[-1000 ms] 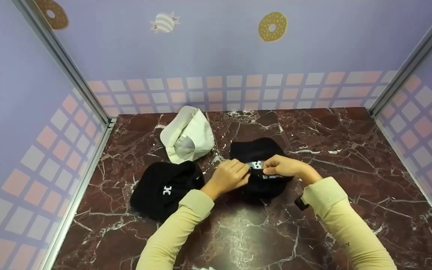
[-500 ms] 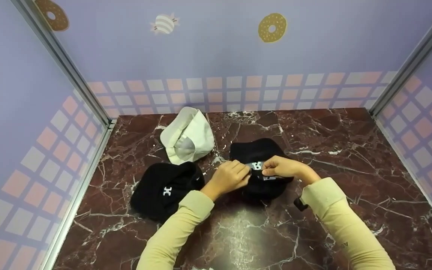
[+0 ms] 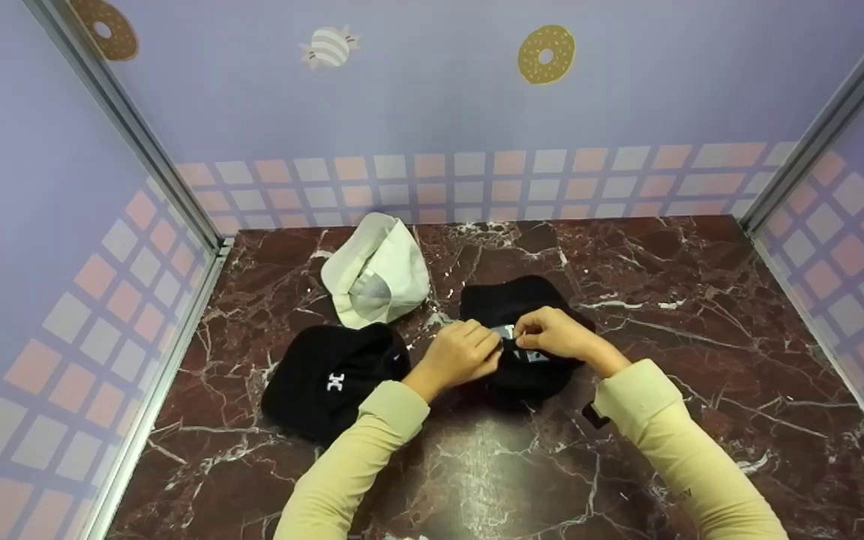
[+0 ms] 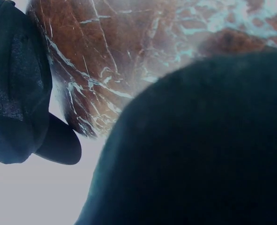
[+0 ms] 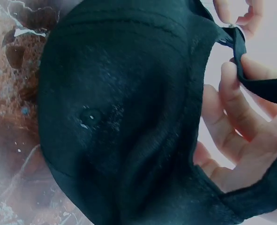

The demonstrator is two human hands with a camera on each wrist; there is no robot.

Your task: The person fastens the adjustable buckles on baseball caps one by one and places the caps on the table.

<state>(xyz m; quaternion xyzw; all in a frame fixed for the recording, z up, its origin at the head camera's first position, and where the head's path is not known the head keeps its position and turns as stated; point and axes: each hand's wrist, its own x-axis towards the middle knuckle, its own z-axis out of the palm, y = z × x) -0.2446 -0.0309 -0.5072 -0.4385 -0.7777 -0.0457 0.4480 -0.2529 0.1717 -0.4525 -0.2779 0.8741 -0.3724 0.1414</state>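
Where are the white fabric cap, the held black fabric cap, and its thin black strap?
White fabric cap [image 3: 396,270]: head view, on its crown.
Held black fabric cap [image 5: 119,108]: right wrist view, on its crown.
Thin black strap [image 5: 269,90]: right wrist view, on its right-hand stretch.

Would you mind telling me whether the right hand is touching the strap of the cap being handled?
Touching: the right wrist view shows the strap running between the fingers of the right hand, pinched there.
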